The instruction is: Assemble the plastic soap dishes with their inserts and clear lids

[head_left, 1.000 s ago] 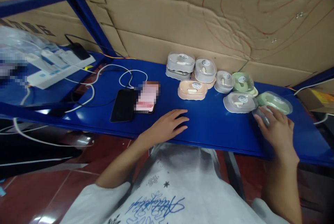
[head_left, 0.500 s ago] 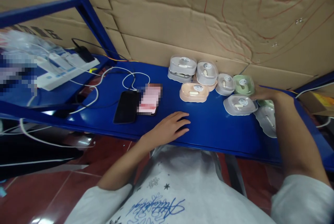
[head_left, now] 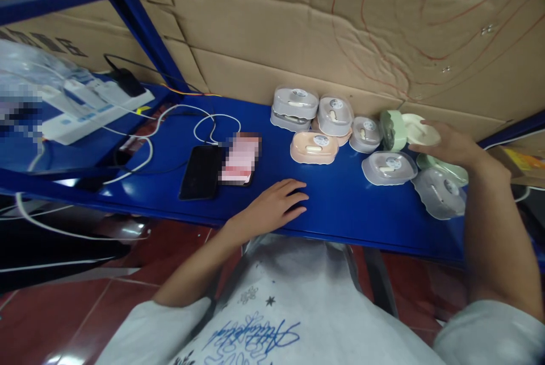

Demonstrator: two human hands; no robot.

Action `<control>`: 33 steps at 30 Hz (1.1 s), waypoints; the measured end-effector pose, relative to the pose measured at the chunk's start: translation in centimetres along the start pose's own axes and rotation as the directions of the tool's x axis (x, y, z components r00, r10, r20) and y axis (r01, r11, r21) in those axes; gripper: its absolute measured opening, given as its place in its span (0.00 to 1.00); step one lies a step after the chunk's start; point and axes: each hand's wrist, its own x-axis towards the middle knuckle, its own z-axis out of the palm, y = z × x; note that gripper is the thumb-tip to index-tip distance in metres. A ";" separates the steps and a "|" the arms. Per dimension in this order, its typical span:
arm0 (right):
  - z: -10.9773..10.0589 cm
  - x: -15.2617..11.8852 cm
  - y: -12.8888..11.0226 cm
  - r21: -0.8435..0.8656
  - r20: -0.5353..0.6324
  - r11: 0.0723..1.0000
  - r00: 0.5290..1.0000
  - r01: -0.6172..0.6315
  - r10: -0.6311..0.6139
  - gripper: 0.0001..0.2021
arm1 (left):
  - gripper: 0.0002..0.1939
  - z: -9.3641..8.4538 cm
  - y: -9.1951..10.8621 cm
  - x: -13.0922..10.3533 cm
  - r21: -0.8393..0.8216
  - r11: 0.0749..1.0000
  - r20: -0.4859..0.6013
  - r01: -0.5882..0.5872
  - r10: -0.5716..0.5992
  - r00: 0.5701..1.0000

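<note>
My left hand (head_left: 276,203) lies palm down near the front edge of the blue table, fingers spread, holding nothing. At the right back, my right hand (head_left: 455,146) grips a cream plastic box (head_left: 419,129), its fingertips over the near side; some fingers are hidden. Touching or just left of the cream box, a green clear-lidded box (head_left: 395,130) stands tipped on its side. Below the hand lie another green box (head_left: 445,169) and a grey clear-lidded box (head_left: 440,194), partly behind the forearm. A second grey box (head_left: 389,168) sits to their left.
More clear-lidded boxes stand toward the cardboard wall (head_left: 255,24), including a peach one (head_left: 314,147) and a stacked grey pair (head_left: 294,107). Two phones (head_left: 200,172) lie left of my left hand. White cables and a power strip (head_left: 97,112) are farther left.
My right hand has come up from behind the boxes with the cream box in it. The back green box has tipped onto its side. The left hand rests as before.
</note>
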 end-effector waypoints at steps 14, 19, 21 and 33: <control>-3.6 -7.2 -11.5 0.223 -0.281 0.897 0.907 0.381 -0.315 0.31 | 0.33 -4.3 0.5 8.1 0.144 0.980 -0.094 -0.138 0.152 0.984; -1.1 -8.4 -16.0 0.550 0.007 0.622 0.742 0.557 -0.670 0.30 | 0.34 -2.1 0.0 8.6 0.098 0.962 -0.021 -0.254 0.258 0.966; 0.1 -8.1 -16.6 0.579 0.045 0.609 0.725 0.542 -0.688 0.31 | 0.28 -0.7 -0.6 8.0 0.080 0.963 0.036 -0.257 0.255 0.966; 1.6 -3.5 -10.5 0.129 -0.287 0.988 0.951 -0.080 0.114 0.28 | 0.14 0.4 -1.7 7.4 0.181 0.939 0.165 -0.291 0.263 0.951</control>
